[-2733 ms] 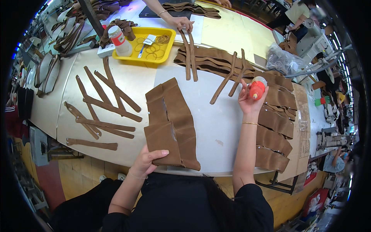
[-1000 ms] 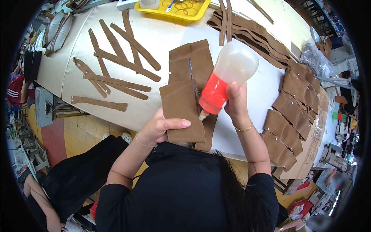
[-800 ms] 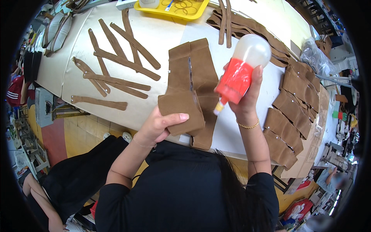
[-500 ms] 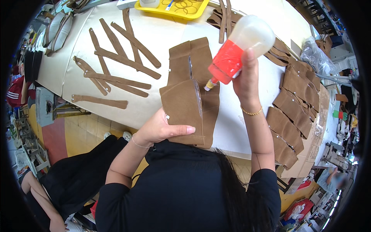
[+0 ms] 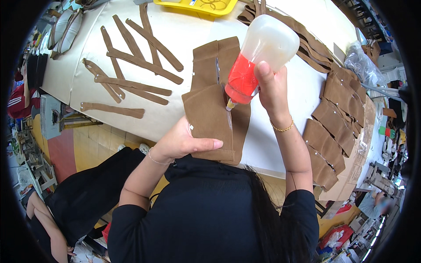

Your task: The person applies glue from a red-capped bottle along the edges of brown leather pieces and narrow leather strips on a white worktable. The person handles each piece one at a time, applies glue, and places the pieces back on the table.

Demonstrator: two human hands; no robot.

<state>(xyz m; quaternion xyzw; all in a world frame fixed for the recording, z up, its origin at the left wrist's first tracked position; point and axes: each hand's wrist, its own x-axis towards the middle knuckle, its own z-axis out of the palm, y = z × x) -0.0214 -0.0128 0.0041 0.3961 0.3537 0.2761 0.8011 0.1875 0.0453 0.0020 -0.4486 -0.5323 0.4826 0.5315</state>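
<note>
My right hand [image 5: 272, 85] grips a squeeze bottle [image 5: 269, 41], translucent with a red band, tipped nozzle-down. Its nozzle meets the right edge of a brown leather-like piece [image 5: 209, 120], where a shiny strip runs along the edge. That piece is pinched near its lower left by my left hand [image 5: 180, 139], the thumb lying on top and the other fingers hidden beneath. Under it and beyond lies more brown material [image 5: 206, 68], with a shiny strip along a slit or edge.
Several brown strips [image 5: 144, 68] lie scattered on the pale table [image 5: 57, 79] at left. Overlapping brown panels [image 5: 335, 116] spread along the right side on cardboard. A yellow tray [image 5: 215, 9] stands at the far edge, near a clear plastic bag [image 5: 359, 61]. Another person's arm [image 5: 50, 223] shows lower left.
The bottle has moved left and slightly nearer, bringing its nozzle from beside the held piece onto its right edge. My left hand keeps its grip on the piece, shifting only slightly.
</note>
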